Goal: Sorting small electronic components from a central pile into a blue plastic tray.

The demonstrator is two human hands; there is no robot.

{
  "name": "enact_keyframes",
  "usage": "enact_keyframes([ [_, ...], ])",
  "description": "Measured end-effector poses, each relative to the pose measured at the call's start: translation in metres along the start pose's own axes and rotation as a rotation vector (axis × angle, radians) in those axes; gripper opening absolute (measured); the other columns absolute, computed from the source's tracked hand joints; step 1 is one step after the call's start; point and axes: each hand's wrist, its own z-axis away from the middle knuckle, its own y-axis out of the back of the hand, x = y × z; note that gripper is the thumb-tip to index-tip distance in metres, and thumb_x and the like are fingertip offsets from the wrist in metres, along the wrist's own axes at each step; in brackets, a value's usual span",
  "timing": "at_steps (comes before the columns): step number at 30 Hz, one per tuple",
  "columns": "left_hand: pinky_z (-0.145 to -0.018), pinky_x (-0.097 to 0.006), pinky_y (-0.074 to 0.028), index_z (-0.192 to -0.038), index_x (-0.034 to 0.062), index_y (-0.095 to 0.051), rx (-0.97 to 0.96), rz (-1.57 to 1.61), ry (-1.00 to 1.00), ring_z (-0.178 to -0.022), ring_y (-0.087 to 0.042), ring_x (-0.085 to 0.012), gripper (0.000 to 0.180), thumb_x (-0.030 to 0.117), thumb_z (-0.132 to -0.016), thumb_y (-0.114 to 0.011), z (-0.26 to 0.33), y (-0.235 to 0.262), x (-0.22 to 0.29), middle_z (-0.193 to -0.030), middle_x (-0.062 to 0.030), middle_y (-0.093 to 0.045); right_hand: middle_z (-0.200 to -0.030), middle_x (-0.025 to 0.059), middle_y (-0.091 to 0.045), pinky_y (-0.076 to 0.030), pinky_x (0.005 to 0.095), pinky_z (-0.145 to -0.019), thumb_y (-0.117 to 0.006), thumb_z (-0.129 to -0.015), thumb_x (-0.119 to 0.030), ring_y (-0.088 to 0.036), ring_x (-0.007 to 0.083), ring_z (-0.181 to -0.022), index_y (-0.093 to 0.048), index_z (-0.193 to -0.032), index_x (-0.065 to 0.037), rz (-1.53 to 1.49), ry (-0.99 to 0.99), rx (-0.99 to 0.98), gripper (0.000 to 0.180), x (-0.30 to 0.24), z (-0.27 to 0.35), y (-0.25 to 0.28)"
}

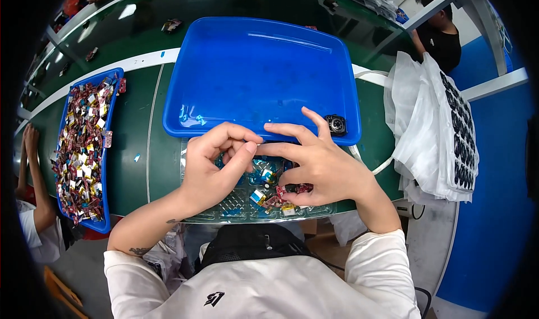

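My left hand [213, 156] is closed in a pinch of thumb and forefinger over the near rim of the tub. Whatever the pinch holds is too small to make out. My right hand [325, 167] reaches in from the right, one finger stretched to the left fingertips and two others spread over the tub. Between its thumb and forefinger sits a small red circuit board [281, 190]. Below both hands lies a clear plastic tray [196, 198] with blue film bits and small battery-like pieces [257, 196]. A black square watch-like case [336, 124] rests in the tub's near right corner.
The big blue tub [252, 66] holds a few film scraps near its front. Left stands a long blue bin [106, 190] heaped with small red, white and yellow parts. White sheets with black pieces [460, 133] are stacked right. Other people sit at the left and far right.
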Motion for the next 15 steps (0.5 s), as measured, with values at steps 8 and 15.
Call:
enact_keyframes([
  [8,-0.049,-0.015,-0.039,-0.092,0.0012,-0.063,-0.039,-0.078,-0.005,-0.06,-0.059,-0.0028,0.007,0.003,-0.087,-0.059,-0.001,-0.001,0.0,-0.069,-0.0001,-0.062,-0.124,0.0023,-0.054,-0.018,0.0639,-0.103,-0.072,-0.063,-0.019,-0.037,0.0238,-0.13,-0.065,-0.063,-0.012,-0.004,-0.044,0.021,0.01,0.003,0.004,0.0],
  [15,-0.05,-0.016,-0.04,-0.092,0.001,-0.064,-0.069,-0.127,-0.047,-0.059,-0.058,-0.003,0.007,0.003,-0.087,-0.059,-0.001,-0.002,0.001,-0.066,0.0,-0.062,-0.121,0.0025,-0.056,-0.02,0.0602,-0.105,-0.072,-0.065,-0.019,-0.041,0.0221,-0.127,-0.07,-0.072,-0.012,0.038,-0.023,0.113,0.01,0.005,0.003,-0.012],
])
